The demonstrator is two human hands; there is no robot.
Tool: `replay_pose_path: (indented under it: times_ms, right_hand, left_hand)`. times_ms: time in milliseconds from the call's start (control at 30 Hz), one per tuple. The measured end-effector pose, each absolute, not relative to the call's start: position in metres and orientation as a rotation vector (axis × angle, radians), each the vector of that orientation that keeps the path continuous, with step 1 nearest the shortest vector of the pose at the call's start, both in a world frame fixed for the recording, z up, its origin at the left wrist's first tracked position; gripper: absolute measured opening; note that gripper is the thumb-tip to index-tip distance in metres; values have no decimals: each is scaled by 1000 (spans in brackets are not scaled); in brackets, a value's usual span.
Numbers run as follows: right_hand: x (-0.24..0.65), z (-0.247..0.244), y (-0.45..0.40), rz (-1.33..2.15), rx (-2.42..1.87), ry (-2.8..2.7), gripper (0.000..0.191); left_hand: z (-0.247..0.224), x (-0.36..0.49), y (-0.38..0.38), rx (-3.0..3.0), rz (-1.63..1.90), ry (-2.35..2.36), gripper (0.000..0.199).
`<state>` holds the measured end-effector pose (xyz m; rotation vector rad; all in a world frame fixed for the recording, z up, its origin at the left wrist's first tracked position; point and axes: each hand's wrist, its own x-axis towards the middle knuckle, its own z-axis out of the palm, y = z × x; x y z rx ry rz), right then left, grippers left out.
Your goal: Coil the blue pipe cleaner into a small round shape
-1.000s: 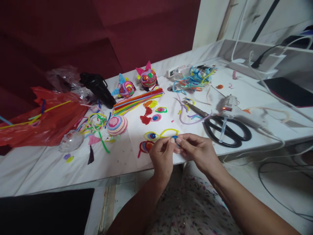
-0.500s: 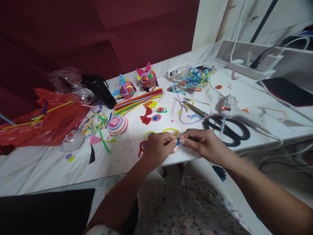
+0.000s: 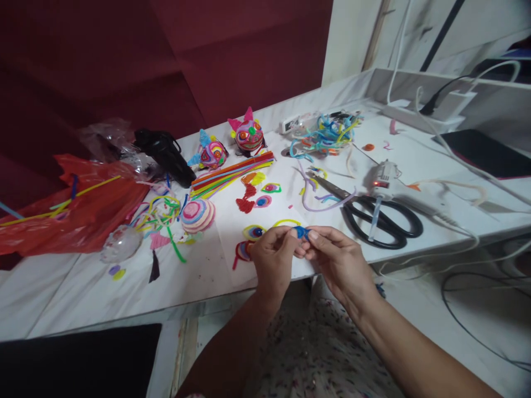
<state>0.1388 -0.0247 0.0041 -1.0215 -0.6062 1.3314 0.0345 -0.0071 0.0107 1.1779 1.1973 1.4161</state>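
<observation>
A small piece of blue pipe cleaner (image 3: pixel 301 231), seemingly coiled, is pinched between my two hands above the table's front edge. My left hand (image 3: pixel 274 258) grips its left side with thumb and forefinger. On the other side my right hand (image 3: pixel 341 258) holds it between thumb and fingertips. Just behind my hands lies a yellow pipe cleaner loop (image 3: pixel 287 222), partly covered. Left of them rest a yellow-edged eye shape with a blue centre (image 3: pixel 254 231) and a red-edged eye shape (image 3: pixel 243 250), partly hidden by my left hand.
Black-handled scissors (image 3: pixel 375 218) and a glue gun (image 3: pixel 385 177) lie to the right. A bundle of pipe cleaners (image 3: pixel 232 174), a striped dome (image 3: pixel 198 214) and two colourful animal heads (image 3: pixel 248 132) (image 3: pixel 212 150) stand further back. Red plastic (image 3: pixel 83 210) covers the left end.
My hands have turned, showing more of the blue piece, and both wrists sit lower and closer together. The yellow-edged eye shape is less covered. The view has shifted slightly.
</observation>
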Motion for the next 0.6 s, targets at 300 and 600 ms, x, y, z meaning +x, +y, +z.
replay_pose_path:
  times_ms: [300, 600]
  right_hand:
    - [157, 12, -20, 1141, -1210, -1006, 31]
    - [171, 19, -16, 1188, -1250, -1286, 39]
  left_hand:
    - [6, 29, -8, 1328, 1409, 1236, 12]
    - [14, 20, -8, 1437, 1176, 1156, 7]
